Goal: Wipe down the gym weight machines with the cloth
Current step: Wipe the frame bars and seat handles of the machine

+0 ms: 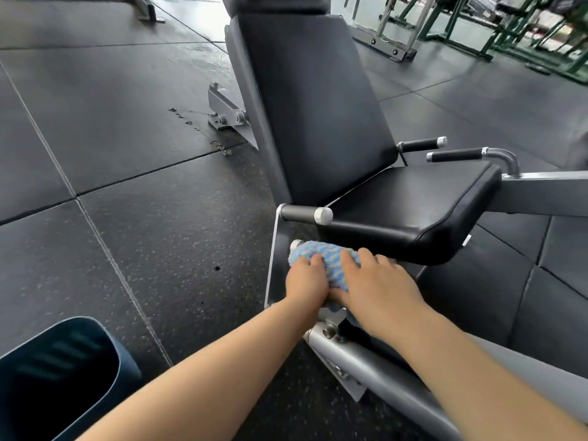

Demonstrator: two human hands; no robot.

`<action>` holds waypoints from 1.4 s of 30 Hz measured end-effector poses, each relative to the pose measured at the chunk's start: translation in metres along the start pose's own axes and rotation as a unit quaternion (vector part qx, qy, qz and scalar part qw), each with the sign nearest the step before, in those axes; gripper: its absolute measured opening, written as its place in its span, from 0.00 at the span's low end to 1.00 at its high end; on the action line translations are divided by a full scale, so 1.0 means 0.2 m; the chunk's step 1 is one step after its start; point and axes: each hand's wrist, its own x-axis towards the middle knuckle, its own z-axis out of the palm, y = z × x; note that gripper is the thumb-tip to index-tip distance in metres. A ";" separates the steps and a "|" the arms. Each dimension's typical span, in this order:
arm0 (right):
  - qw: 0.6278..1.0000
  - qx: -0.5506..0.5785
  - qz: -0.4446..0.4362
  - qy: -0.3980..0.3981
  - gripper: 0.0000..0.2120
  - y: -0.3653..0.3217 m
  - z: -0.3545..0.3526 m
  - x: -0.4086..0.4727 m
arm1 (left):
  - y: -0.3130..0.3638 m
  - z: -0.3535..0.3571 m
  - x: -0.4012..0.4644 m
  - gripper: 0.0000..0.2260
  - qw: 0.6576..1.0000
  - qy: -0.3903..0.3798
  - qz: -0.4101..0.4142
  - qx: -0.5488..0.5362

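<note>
My left hand (307,280) and right hand (375,283) both curl over the blue cloth (331,261), which is wrapped round the lower handle (297,244) just below the seat pad (413,202). I'd best keep the wrap snug and twist while sliding toward the end cap, then move to the upper handle (305,214) above my fingers.

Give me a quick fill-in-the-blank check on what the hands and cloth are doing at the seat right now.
1. Both hands hold the ____ and white cloth.
2. The cloth is wrapped round a handle just below the black ____.
3. The left hand and right hand lie side by ____ on the cloth.
4. The dark bin stands on the ____ at lower left.

Missing words: blue; seat; side; floor
</note>
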 end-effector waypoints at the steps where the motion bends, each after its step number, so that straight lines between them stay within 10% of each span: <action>1: 1.000 0.000 -0.005 0.009 0.32 0.00 0.00 0.00 | -0.01 -0.02 -0.01 0.13 0.999 0.029 0.021 -0.021; 13: 0.988 -0.101 0.042 -0.107 0.20 -0.17 0.04 0.47 | -0.17 -0.12 0.17 0.06 0.978 0.098 -0.086 -0.166; 26: 0.988 -0.128 -0.072 -0.048 0.16 -0.31 0.13 0.58 | -0.11 -0.13 0.14 0.08 0.996 0.054 0.000 -0.068; 42: 0.997 0.010 0.075 -0.014 0.17 0.03 -0.01 0.06 | -0.01 -0.04 -0.03 0.12 0.984 -0.044 0.171 0.010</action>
